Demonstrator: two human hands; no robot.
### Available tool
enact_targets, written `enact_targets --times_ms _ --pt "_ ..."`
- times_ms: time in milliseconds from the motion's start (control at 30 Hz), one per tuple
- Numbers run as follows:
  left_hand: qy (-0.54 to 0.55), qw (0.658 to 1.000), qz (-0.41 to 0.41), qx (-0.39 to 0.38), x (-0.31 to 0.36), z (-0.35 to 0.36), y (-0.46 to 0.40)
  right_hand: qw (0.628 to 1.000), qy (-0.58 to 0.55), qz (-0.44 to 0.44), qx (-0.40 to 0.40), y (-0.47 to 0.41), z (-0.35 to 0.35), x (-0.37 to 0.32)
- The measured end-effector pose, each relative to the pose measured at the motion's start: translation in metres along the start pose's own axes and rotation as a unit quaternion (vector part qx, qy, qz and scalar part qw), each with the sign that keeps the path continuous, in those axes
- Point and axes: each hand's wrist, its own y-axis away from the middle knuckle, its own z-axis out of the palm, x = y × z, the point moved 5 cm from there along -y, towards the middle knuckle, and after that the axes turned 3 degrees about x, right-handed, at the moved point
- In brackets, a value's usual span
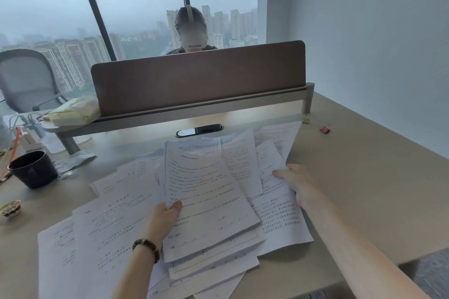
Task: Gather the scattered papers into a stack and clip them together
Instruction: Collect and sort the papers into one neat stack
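My left hand (163, 217) pinches the partial stack (209, 201) mid-surface to keep it together, while my right hand (297, 183), fingers flat and holding nothing, presses loose papers (279, 213) toward it; the red clip (325, 129) waits near the far right corner.

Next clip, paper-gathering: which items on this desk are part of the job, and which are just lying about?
Job: scattered papers; held sheets in left hand; right hand on a sheet; red binder clip; yellow binder clip.

Lying about: black cup; tissue pack; foil wrapper; small round tin.
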Motion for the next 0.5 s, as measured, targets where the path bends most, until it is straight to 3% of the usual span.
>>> enact_targets --times_ms 267,500 --pt "-0.078 0.993 0.032 0.078 0.016 0.006 0.009 0.997 -0.072 -0.025 -0.026 0.013 0.002 -0.023" --pt "-0.091 0.992 0.038 0.076 0.018 0.006 0.01 0.986 -0.08 -0.113 -0.095 0.054 0.001 -0.093"
